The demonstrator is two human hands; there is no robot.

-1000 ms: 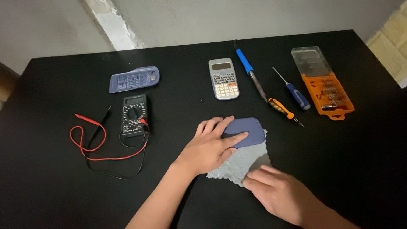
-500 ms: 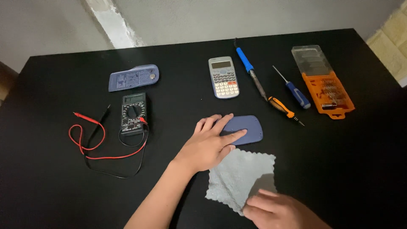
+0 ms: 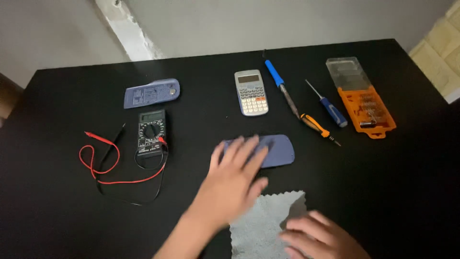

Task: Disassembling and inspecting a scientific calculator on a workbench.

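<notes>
The flat, rounded blue-grey plastic cover (image 3: 273, 149) lies near the middle of the black table (image 3: 57, 225), and everything else can be placed from it. The left hand (image 3: 235, 184) rests on its left end with fingers spread flat, pressing rather than gripping, which seems to pin the cover in place; the hand is motion-blurred. Just below the cover lies the pale grey cleaning cloth with a zigzag edge (image 3: 261, 225), and the right hand (image 3: 316, 237) lies on its right side, fingers loosely curled on the fabric; whether they pinch it I cannot tell. Above the cover sits the grey pocket calculator (image 3: 251, 92); up and to its right, the blue-handled soldering iron (image 3: 280, 86), two screwdrivers and the orange bit case (image 3: 366, 108). To its left are the black multimeter with red and black leads (image 3: 151, 132) and a second blue cover (image 3: 152, 93).
</notes>
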